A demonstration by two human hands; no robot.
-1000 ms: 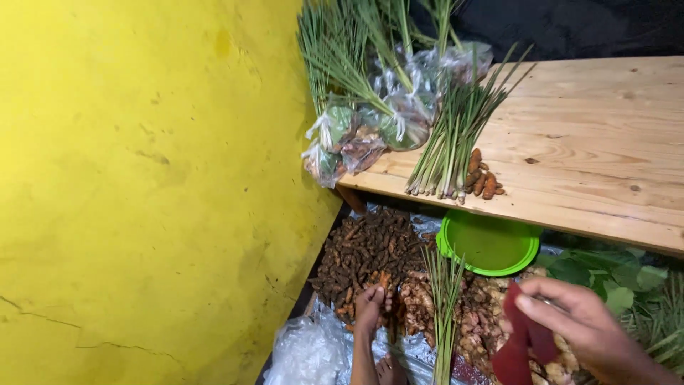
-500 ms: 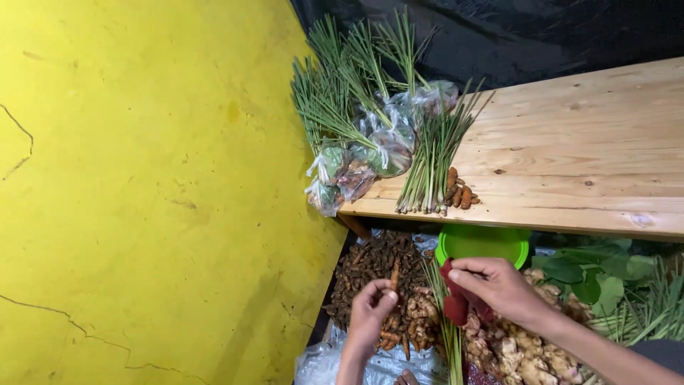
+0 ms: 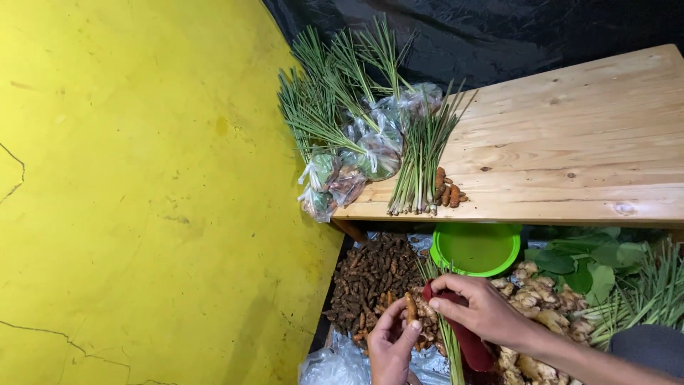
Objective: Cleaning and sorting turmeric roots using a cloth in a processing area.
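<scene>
My left hand [image 3: 392, 347] holds a small brown-orange turmeric root [image 3: 411, 308] upright between thumb and fingers, low in the view. My right hand [image 3: 479, 308] grips a dark red cloth [image 3: 467, 341] right beside that root, its fingers curled over the cloth's top edge. Both hands hover over a heap of brown turmeric roots [image 3: 370, 280] and pale ginger pieces [image 3: 536, 298] below the table. A lemongrass stalk [image 3: 449, 344] runs under my right hand.
A wooden table [image 3: 570, 150] carries a lemongrass bundle [image 3: 420, 164], clear bags of herbs [image 3: 356, 160] and a few turmeric pieces [image 3: 447, 192]. A green plastic bowl [image 3: 476, 249] sits under its edge. Green leaves [image 3: 591, 260] lie right; a yellow wall [image 3: 142, 192] fills the left.
My left hand has picked a turmeric root off the heap and lifted it. My right hand with the red cloth has moved left, up to the root.
</scene>
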